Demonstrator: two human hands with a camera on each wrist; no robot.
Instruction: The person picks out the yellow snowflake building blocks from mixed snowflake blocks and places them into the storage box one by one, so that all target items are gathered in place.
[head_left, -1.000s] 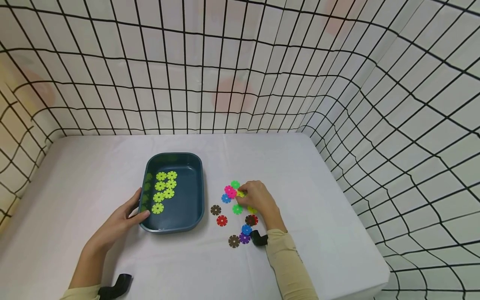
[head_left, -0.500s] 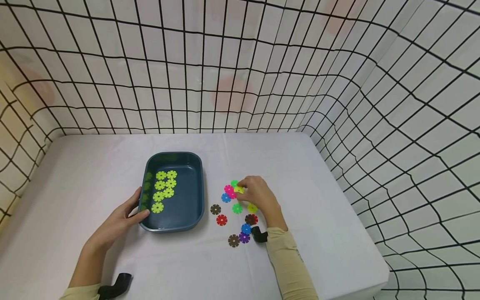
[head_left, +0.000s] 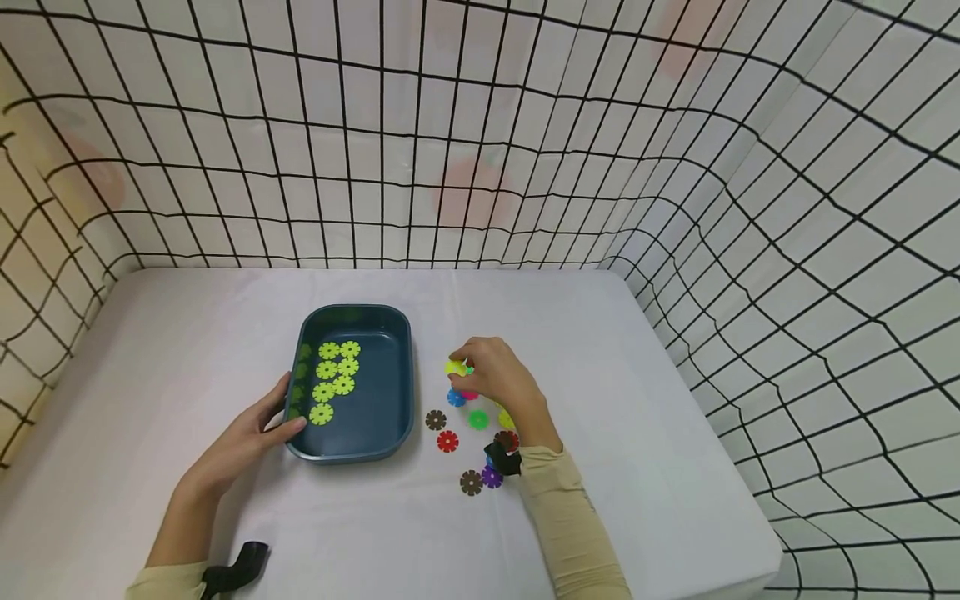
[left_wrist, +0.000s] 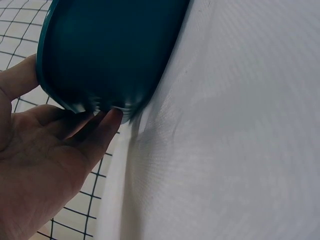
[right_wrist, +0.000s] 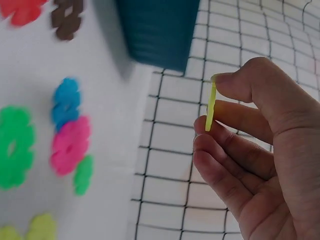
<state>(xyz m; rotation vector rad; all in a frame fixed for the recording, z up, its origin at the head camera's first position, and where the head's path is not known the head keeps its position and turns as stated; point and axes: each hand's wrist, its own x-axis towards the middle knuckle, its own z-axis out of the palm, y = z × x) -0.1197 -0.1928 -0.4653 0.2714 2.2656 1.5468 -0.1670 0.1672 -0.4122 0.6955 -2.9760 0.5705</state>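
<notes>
A dark teal rectangular tray [head_left: 378, 404] stands on the white-covered table, with several yellow-green flower-shaped discs [head_left: 327, 369] lying flat along its left half. My left hand [head_left: 238, 446] grips the tray's left side, the thumb at the rim and the fingers against the outer wall [left_wrist: 115, 55]. My right hand [head_left: 498, 379] is raised over the loose pieces right of the tray. Between thumb and fingertips it pinches one yellow flower-shaped disc [right_wrist: 211, 107], seen edge-on in the right wrist view. The hand covers part of the pile in the head view.
Loose flower discs lie below and around the right hand: blue [head_left: 456, 398], green [head_left: 478, 419], red [head_left: 447, 441], brown [head_left: 471, 482], purple [head_left: 492, 476] and a yellow one [head_left: 507, 418]. A black wire grid [head_left: 360, 179] stands along the table's back and right side.
My right hand has picked the yellow disc off the pile, lifted it and moved left towards the tray. The left hand still holds the tray. The head view has shifted slightly.
</notes>
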